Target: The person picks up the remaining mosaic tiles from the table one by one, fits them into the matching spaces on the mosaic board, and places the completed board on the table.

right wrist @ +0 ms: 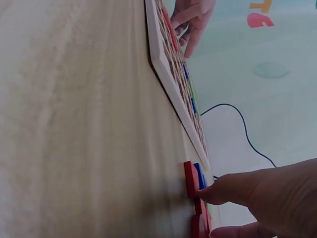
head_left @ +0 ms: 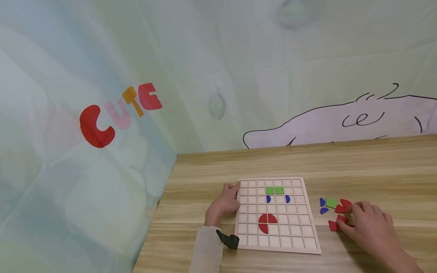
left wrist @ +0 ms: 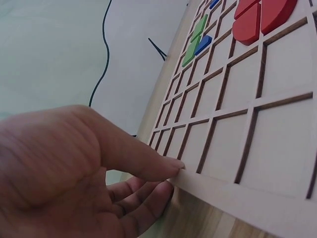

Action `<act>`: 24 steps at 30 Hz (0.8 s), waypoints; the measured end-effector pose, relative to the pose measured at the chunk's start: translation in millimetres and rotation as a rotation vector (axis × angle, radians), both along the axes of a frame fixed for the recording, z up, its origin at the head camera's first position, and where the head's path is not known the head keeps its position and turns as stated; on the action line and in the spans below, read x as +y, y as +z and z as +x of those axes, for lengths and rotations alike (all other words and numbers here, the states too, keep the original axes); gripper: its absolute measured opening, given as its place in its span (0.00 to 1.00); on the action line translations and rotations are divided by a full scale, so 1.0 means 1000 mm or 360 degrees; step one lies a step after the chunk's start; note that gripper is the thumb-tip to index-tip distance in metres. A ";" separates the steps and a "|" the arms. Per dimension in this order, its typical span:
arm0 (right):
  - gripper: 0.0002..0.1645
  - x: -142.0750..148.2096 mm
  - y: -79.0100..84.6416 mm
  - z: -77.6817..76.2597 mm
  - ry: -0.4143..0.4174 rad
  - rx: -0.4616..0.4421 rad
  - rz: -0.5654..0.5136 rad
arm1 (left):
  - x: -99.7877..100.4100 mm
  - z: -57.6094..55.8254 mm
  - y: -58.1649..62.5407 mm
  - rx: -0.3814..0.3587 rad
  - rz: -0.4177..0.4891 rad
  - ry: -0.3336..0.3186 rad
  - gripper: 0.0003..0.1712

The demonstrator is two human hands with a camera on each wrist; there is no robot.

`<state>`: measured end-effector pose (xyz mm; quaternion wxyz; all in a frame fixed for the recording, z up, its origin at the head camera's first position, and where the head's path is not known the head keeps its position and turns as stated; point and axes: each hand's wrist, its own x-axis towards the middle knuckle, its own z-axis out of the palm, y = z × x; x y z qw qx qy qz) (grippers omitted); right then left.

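A wooden grid board lies on the table, bearing two green squares, two blue half circles and three red quarter circles. At its left edge my left hand grips the rim, thumb on top and fingers curled against the side. Right of the board, my right hand reaches among several loose red pieces. Its thumb touches one red piece, with the index fingertip close to another. I cannot tell whether it pinches a piece.
Beside the red pieces lie a loose green square and two blue half circles. The wooden table meets a printed backdrop at the back and left. A dark strap hangs at my left wrist, over the board's lower left corner.
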<state>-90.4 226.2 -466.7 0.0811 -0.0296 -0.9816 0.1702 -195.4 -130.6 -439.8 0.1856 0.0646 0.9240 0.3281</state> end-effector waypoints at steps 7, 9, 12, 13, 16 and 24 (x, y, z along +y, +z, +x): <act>0.24 -0.003 -0.005 0.003 -0.0078 -0.0038 0.0052 | 0.000 -0.002 -0.002 -0.0003 -0.0007 0.0010 0.44; 0.27 -0.003 -0.005 0.003 -0.0108 -0.0034 0.0111 | 0.000 -0.002 -0.002 -0.0005 -0.0004 0.0006 0.45; 0.30 -0.003 -0.005 0.004 -0.0136 -0.0027 0.0179 | 0.000 -0.001 -0.002 -0.0002 0.0003 -0.0001 0.45; 0.30 -0.004 -0.005 0.004 -0.0141 -0.0022 0.0202 | 0.000 -0.001 -0.002 0.0001 0.0004 -0.0002 0.45; 0.31 -0.006 -0.004 0.004 -0.0152 -0.0034 0.0229 | 0.000 -0.001 -0.001 0.0003 0.0002 -0.0003 0.44; 0.27 -0.011 0.000 0.003 -0.0154 -0.0089 0.0214 | 0.000 -0.001 -0.001 0.0007 0.0013 -0.0012 0.44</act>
